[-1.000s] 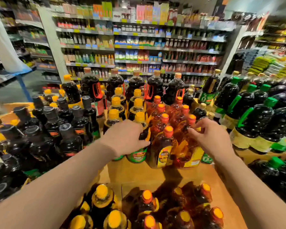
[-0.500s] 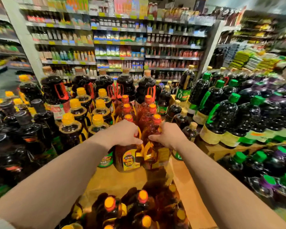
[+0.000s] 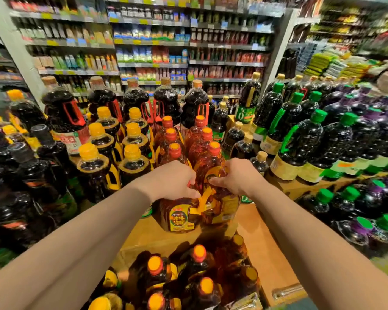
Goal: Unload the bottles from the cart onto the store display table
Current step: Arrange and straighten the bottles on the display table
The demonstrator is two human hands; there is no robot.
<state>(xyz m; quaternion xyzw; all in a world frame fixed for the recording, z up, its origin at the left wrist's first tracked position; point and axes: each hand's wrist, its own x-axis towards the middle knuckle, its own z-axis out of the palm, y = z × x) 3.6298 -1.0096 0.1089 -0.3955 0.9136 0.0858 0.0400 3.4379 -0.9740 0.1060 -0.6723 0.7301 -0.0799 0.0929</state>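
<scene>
Here each hand, left hand [image 3: 173, 180] and right hand [image 3: 239, 176], grips one of two amber bottles [image 3: 180, 217].

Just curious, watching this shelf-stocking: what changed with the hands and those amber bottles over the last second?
The left hand shifted from a yellow-capped bottle onto the front amber bottle. The right hand closed in on its neighbour. The surrounding display bottles stayed put.
</scene>
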